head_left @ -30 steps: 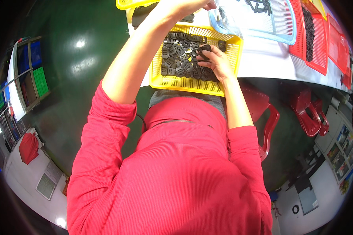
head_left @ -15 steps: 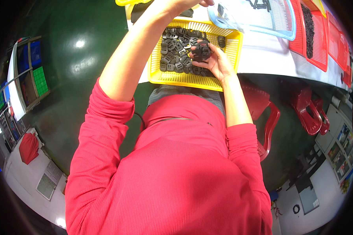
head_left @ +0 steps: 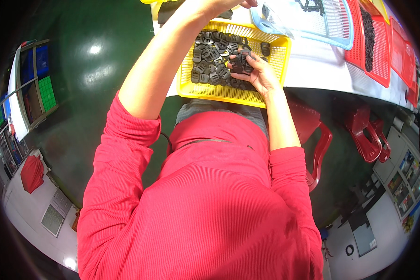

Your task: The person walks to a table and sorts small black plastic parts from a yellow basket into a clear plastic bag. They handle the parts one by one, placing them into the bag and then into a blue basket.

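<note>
Head view: the right hand [head_left: 259,74] cups a clutch of small black plastic parts [head_left: 240,63] over the yellow basket [head_left: 228,91] on the table's near edge. They look light, stiff and smooth, best pinched by their edges. The left hand [head_left: 224,4] reaches beyond the basket; whether it grips anything I cannot tell.

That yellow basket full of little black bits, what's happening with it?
A person in a red top works over the yellow basket at a white table. The right hand holds a clump of small black plastic parts scooped from it. The left hand reaches beyond, towards a clear blue-rimmed tray.
</note>
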The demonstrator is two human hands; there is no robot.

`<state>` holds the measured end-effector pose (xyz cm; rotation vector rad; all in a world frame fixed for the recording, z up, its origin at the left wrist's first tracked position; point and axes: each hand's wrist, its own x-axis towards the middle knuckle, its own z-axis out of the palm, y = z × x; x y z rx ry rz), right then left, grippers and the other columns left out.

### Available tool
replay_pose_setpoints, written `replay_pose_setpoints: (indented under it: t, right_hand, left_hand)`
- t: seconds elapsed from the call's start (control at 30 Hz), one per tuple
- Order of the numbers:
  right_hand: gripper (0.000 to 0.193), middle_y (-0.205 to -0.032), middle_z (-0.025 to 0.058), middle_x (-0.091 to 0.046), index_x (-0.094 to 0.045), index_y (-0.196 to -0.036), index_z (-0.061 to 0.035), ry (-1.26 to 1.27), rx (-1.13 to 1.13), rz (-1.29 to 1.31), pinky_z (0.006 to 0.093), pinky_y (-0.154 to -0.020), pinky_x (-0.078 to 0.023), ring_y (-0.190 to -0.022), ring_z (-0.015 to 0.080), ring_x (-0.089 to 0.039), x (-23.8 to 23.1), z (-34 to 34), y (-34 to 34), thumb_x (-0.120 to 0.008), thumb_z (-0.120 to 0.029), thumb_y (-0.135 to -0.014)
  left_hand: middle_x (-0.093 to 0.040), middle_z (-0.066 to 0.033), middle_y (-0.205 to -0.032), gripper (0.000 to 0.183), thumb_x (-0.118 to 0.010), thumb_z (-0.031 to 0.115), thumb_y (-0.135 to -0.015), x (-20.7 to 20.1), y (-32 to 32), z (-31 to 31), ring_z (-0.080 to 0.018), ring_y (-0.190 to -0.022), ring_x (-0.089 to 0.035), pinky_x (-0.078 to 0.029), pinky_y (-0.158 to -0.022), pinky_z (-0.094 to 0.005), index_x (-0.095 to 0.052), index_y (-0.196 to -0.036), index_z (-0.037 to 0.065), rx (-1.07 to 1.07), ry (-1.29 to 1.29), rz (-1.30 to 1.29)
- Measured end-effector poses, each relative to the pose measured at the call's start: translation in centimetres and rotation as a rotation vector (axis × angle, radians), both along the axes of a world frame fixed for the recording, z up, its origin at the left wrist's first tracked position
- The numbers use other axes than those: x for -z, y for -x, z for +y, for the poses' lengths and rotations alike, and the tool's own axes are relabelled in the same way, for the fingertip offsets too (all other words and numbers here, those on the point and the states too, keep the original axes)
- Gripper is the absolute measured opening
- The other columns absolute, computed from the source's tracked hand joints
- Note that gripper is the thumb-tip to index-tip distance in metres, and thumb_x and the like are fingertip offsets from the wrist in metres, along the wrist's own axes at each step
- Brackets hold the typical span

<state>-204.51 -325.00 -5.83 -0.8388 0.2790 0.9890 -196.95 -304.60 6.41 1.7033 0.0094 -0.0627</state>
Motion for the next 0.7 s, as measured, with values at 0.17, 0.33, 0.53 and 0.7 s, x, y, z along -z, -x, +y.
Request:
replay_pose_setpoints:
  t: [0.17, 0.33, 0.53, 0.7]
  right_hand:
    - [0.03, -0.085, 0.0105, -0.06, -0.056, -0.091, -0.0067, 0.012, 0.137, 0.1, 0.0394, -0.068, -0.053, -0.077, 0.0237, -0.061, -0.5, -0.7, -0.2, -0.055, -0.036, -0.086]
    - [0.03, -0.059, -0.0022, -0.046, -0.053, -0.071, -0.0122, 0.287, 0.027, 0.033, 0.0228, -0.042, -0.037, -0.05, 0.0106, -0.044, 1.5, -0.7, -1.7, -0.059, -0.039, -0.083]
    - [0.037, -0.079, 0.0203, -0.064, -0.062, -0.093, -0.0123, 1.418, -0.337, -0.951, 0.0443, -0.074, -0.047, -0.083, 0.0361, -0.062, 0.0, 4.0, -1.2, -0.069, -0.04, -0.07]
    - [0.029, -0.073, 0.0142, -0.065, -0.064, -0.085, -0.012, 1.445, -0.35, -1.053, 0.0426, -0.068, -0.048, -0.073, 0.0326, -0.063, 0.9, 4.8, -1.1, -0.069, -0.036, -0.07]
  left_hand:
    - [-0.059, -0.0068, -0.07, 0.046, -0.057, 0.016, -0.084, -0.4, 0.1, -0.1, -0.0116, -0.058, -0.057, -0.049, -0.053, -0.0231, -0.04, -0.123, -0.003, 0.001, -0.011, -0.003]
    - [-0.059, -0.0069, -0.07, 0.043, -0.058, 0.016, -0.084, -0.6, 0.2, -0.4, -0.012, -0.058, -0.057, -0.049, -0.053, -0.0233, -0.043, -0.12, -0.002, 0.006, -0.019, -0.011]
    - [-0.058, -0.0071, -0.07, 0.04, -0.058, 0.017, -0.083, -1.3, 0.4, -0.5, -0.0125, -0.058, -0.057, -0.049, -0.053, -0.0235, -0.046, -0.116, -0.001, -0.006, -0.058, -0.016]
    - [-0.058, -0.0072, -0.07, 0.037, -0.058, 0.017, -0.083, -1.9, -0.7, -0.9, -0.0128, -0.058, -0.057, -0.049, -0.053, -0.0237, -0.048, -0.113, -0.001, 0.04, -0.099, -0.068]
